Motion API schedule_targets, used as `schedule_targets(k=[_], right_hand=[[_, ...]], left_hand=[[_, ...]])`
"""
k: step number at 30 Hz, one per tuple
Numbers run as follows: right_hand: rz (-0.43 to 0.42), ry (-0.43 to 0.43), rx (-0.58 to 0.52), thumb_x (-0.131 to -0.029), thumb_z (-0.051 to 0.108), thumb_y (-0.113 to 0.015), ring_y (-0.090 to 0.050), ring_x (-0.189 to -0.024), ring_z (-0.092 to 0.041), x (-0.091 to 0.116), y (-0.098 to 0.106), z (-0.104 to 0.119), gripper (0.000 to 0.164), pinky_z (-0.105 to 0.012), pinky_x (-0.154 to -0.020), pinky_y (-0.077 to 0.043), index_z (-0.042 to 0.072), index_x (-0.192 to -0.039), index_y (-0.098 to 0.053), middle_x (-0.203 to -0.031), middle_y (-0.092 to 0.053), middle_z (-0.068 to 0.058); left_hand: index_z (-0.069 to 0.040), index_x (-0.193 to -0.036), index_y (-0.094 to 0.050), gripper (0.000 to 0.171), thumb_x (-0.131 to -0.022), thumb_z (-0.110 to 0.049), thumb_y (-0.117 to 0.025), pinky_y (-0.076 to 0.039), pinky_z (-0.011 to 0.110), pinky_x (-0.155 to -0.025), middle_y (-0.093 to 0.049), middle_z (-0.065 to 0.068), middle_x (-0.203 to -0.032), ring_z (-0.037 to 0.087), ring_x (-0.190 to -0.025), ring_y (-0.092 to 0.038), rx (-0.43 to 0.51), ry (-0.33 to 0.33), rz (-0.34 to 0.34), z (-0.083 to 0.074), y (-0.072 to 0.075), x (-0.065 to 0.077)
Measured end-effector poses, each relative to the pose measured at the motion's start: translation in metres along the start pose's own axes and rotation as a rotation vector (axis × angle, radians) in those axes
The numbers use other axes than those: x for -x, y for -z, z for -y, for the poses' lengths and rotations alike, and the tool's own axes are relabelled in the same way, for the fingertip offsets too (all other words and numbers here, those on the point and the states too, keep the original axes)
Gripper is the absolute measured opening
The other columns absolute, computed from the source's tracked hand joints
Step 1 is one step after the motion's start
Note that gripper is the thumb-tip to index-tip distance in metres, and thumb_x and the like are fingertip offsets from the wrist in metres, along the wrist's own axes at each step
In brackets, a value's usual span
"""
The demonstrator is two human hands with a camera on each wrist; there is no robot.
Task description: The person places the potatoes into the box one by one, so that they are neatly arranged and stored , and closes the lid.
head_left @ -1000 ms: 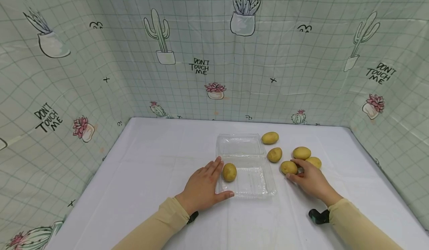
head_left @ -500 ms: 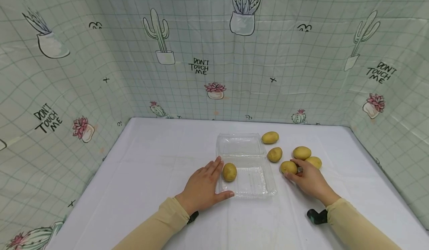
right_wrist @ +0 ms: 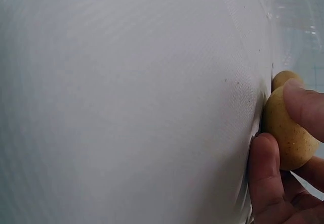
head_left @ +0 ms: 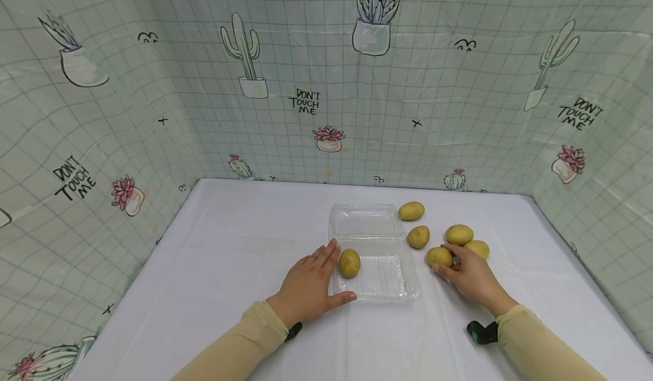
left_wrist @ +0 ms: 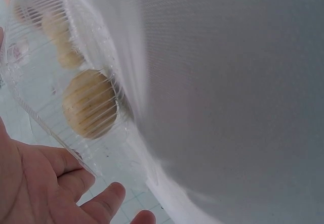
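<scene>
Item: one yellow-brown, oval potato point(head_left: 437, 257), pinched between thumb and fingers of my right hand point(head_left: 474, 276). It sits to the left of that palm, long axis roughly left to right, one end facing the container. Resting on the white cloth-covered surface point(head_left: 229, 262) or just clear of it: cannot tell.

Item: one clear, rectangular plastic container point(head_left: 385, 276), open, lid half on the far side, base half nearer me. Lies left of the pinched potato, near but apart; my right hand is the nearer to that potato by far.

Item: my left hand point(head_left: 308, 284), fingers straight along the container's left edge, thumb spread out at its near edge, gripping nothing.

Item: one rounded yellow potato point(head_left: 349, 263), inside the base, at its left, just beside my left fingers.

Remainder: a far oval potato point(head_left: 411, 211) beside the lid; a middle potato point(head_left: 418, 237) just right of the container; two outer potatoes point(head_left: 459, 234) point(head_left: 478, 249) beyond my right hand.
</scene>
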State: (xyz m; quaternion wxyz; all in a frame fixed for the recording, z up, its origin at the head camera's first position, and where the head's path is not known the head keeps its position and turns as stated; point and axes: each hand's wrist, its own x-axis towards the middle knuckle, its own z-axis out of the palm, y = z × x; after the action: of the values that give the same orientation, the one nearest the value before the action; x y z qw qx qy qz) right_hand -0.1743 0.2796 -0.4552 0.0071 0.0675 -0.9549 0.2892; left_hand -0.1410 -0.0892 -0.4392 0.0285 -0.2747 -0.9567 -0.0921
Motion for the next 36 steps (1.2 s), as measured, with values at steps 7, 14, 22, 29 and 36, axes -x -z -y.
schedule_targets(k=[7,14,22,29,36], right_hand=[[-0.001,0.003,0.004,-0.090,0.022,-0.076,-0.057,-0.085,-0.023,0.0002,-0.0002,-0.0003,0.063,-0.036,-0.069,-0.048,-0.010,-0.137,-0.050,-0.118,-0.059,-0.025],[-0.002,0.014,0.008,-0.090,0.022,-0.077,-0.058,-0.086,-0.024,0.0001,-0.0001,-0.0012,0.062,-0.036,-0.070,-0.049,-0.010,-0.137,-0.051,-0.120,-0.058,-0.027],[-0.001,0.021,0.001,-0.090,0.021,-0.077,-0.059,-0.089,-0.025,-0.0001,0.0007,0.0004,0.063,-0.038,-0.073,-0.049,-0.010,-0.137,-0.050,-0.122,-0.058,-0.028],[0.006,0.003,-0.011,-0.089,0.022,-0.077,-0.060,-0.090,-0.026,0.0008,0.0001,0.0002,0.064,-0.039,-0.073,-0.051,-0.008,-0.138,-0.050,-0.125,-0.057,-0.028],[0.002,0.007,-0.019,-0.089,0.021,-0.078,-0.061,-0.090,-0.025,0.0010,0.0002,0.0005,0.063,-0.038,-0.073,-0.051,-0.007,-0.138,-0.051,-0.124,-0.058,-0.028]], left_hand=[[-0.002,-0.155,-0.032,0.098,-0.091,-0.075,-0.047,-0.038,0.045,-0.108,-0.025,0.012,-0.162,0.029,-0.143,-0.035,0.000,-0.002,-0.004,0.0007,-0.0001,-0.0003],[-0.002,-0.155,-0.032,0.098,-0.091,-0.075,-0.046,-0.038,0.045,-0.108,-0.025,0.012,-0.162,0.029,-0.143,-0.035,-0.003,-0.006,-0.007,0.0018,-0.0016,-0.0004],[-0.002,-0.155,-0.033,0.098,-0.091,-0.075,-0.046,-0.038,0.044,-0.108,-0.026,0.012,-0.162,0.029,-0.142,-0.036,-0.002,-0.014,-0.022,0.0034,-0.0033,-0.0011],[-0.002,-0.155,-0.032,0.098,-0.091,-0.075,-0.046,-0.038,0.044,-0.108,-0.026,0.012,-0.162,0.029,-0.142,-0.036,0.000,-0.007,-0.012,0.0027,-0.0032,-0.0012],[-0.002,-0.155,-0.032,0.098,-0.091,-0.075,-0.046,-0.038,0.044,-0.108,-0.025,0.012,-0.162,0.029,-0.142,-0.036,-0.001,-0.003,-0.010,0.0021,-0.0029,-0.0014]])
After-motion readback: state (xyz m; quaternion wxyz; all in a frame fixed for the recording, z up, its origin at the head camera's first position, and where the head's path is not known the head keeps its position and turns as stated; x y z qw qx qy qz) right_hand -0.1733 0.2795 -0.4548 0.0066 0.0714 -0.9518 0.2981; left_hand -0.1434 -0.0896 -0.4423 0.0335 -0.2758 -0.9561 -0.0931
